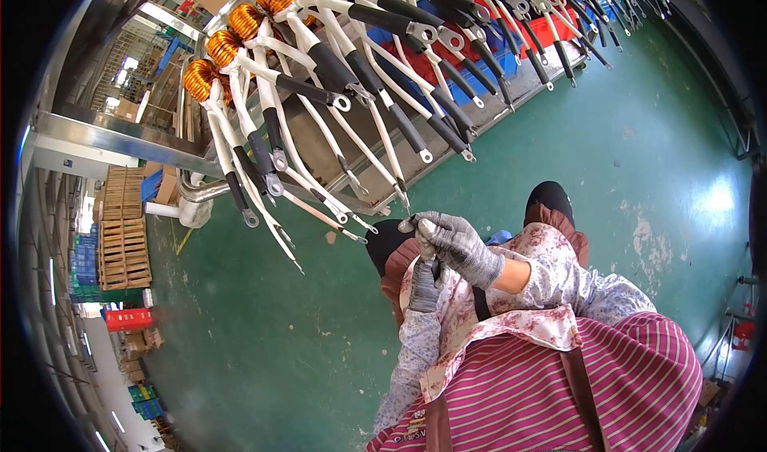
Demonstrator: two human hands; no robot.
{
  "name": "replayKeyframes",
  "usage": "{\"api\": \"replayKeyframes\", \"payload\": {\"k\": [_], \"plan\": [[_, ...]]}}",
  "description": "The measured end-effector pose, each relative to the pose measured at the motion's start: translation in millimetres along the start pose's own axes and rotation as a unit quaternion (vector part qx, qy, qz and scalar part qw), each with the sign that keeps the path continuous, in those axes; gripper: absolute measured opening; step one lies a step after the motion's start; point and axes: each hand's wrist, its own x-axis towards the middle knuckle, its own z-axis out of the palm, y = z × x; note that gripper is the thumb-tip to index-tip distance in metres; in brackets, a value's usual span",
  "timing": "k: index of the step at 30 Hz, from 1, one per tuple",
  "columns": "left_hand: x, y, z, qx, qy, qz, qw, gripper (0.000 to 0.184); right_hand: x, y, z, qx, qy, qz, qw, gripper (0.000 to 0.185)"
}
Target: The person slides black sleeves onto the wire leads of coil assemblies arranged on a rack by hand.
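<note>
My right hand (463,250), in a grey glove, is closed in a pinch at the tip of a thin white wire (390,155) that hangs from the rack. A small dark piece shows at the fingertips; its kind is too small to tell. Just below, my left hand (426,282), also gloved, is curled shut against the right one. Something dark shows at its palm, mostly hidden. Above both hands hang white cables with black sleeves and ring terminals (426,155). They come from copper-wound ring coils (224,48) in a row.
A metal rack (120,136) carries the coils, with a metal shelf (511,104) beneath. Blue and red bins (551,32) stand on that shelf. Loose wire ends (292,258) hang down at the left. Wooden pallets (124,248) stand farther left on the green floor (264,348).
</note>
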Motion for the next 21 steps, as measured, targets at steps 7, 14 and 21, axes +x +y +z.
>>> {"api": "replayKeyframes", "payload": {"k": [7, 14, 21], "plan": [[3.6, 29.3, -15.0, -0.414, -0.066, -0.044, 0.907, 0.014, 0.0, 6.1, 16.1, 0.077, 0.079, -0.034, 0.993, 0.037], [15.8, 29.0, -33.2, -0.608, -0.164, -0.045, 0.776, 0.019, 2.8, 14.6, 8.3, 0.081, 0.114, -0.046, 0.989, 0.033], [33.9, 6.7, -24.9, -0.919, -0.104, -0.377, -0.045, 0.035, -6.5, 3.8, 20.1, 0.003, 0.064, -0.005, 0.998, 0.030]]}}
